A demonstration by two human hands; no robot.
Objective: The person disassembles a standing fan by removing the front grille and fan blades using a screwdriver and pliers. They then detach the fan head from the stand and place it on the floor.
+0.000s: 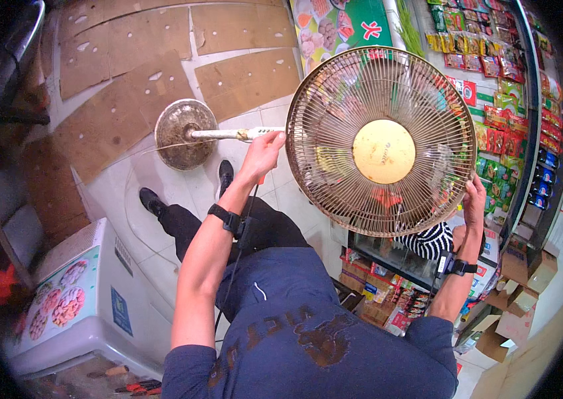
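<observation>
A tall pedestal fan (pixel 325 126) stands in front of me, its round wire grille dusty and brown, with a gold disc (pixel 384 151) at the centre. A white pole (pixel 228 133) runs from the head to a round, stained base (pixel 186 135) on the floor. My left hand (pixel 265 156) is closed at the white upper part of the pole, just left of the grille. With bent fingers, my right hand (pixel 473 201) grips the grille's right rim. Blades behind the wires are hard to make out. Each wrist wears a black strap.
Flattened cardboard (pixel 122 43) covers much of the far floor. A white chest freezer (pixel 105 292) stands at lower left. Racks of packaged snacks (pixel 494 60) line the right, with open cartons (pixel 517 299) below. Behind the fan, someone's striped garment (pixel 431 241) shows beside a glass counter (pixel 388 259).
</observation>
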